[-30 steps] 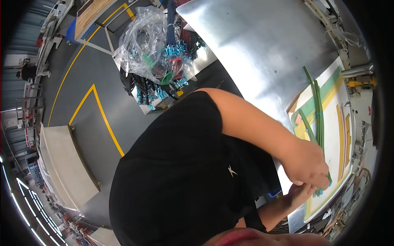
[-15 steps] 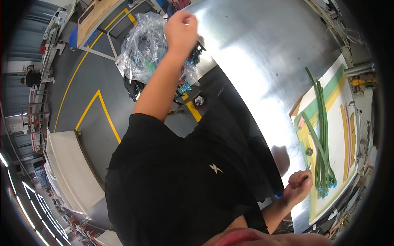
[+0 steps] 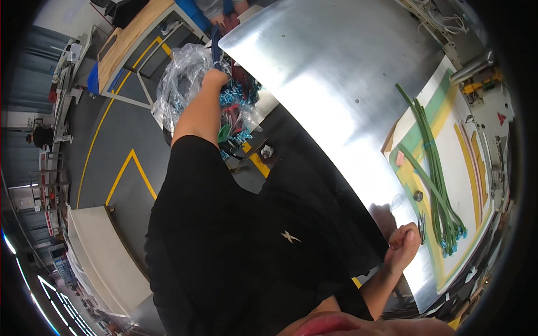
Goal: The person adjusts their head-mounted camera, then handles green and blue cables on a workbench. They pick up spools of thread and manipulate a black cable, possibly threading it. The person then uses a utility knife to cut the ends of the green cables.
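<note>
My left arm stretches out past the table's corner, and my left hand (image 3: pixel 215 78) closes at the lower end of a dark blue strap bundle (image 3: pixel 216 49); its fingertips are partly hidden. Around it are a crumpled clear plastic bag (image 3: pixel 182 70) and dark red straps with teal-wrapped ends (image 3: pixel 231 96). My right hand (image 3: pixel 404 238) is curled over the near part of the metal table (image 3: pixel 330 112), holding small dark thread snips (image 3: pixel 422 223) with the blades pointing away. Beside it, a bunch of long green straps (image 3: pixel 430 148) with teal-wrapped ends lies on a green-and-yellow-edged board (image 3: pixel 457 168).
A co-worker's hand (image 3: pixel 241 7) shows beyond the bag. On the board are a pinkish block (image 3: pixel 399 158) and a small round dark object (image 3: pixel 418 196). Machine parts (image 3: pixel 482 81) line the far right. A wooden-topped bench (image 3: pixel 131 33) and a pale cabinet (image 3: pixel 103 252) stand left.
My left hand has moved down and left, from above the table corner to the dark blue straps by the bag. My right hand keeps the snips. The whole view has shifted slightly.
</note>
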